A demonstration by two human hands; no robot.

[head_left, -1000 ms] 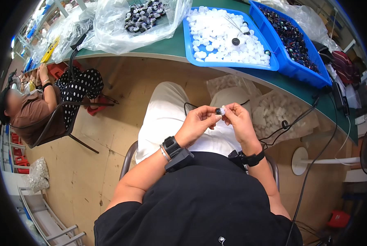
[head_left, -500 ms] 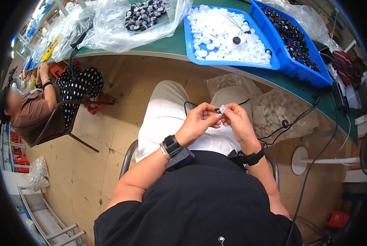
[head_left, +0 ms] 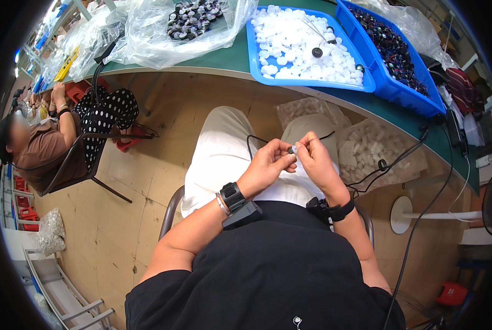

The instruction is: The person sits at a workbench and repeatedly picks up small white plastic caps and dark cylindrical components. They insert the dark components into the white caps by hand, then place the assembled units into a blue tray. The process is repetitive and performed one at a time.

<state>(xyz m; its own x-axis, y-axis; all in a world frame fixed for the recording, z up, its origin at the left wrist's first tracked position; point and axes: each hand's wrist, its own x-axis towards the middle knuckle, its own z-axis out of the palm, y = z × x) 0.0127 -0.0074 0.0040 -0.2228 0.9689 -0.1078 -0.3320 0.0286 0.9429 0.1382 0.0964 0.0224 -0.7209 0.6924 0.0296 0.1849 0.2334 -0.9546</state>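
Fingers (head_left: pixel 277 145) pinch a piece (head_left: pixel 293 149); green table (head_left: pixel 236 54), tan floor (head_left: pixel 122 225)

Our left hand (head_left: pixel 270 164) and right hand (head_left: pixel 316 160) mostly hide a small pale-and-dark piece (head_left: pixel 293 149). The upper edge cuts off a crumpled clear plastic bag (head_left: pixel 141 36); we find the dark parts (head_left: pixel 389 47) in a deep blue plastic bin (head_left: pixel 405 102) too small to tell apart.

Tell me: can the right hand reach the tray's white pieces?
Likely, leaning forward: the open blue tray leaves white pieces mostly uncovered, though the right hand is busy at a small part.
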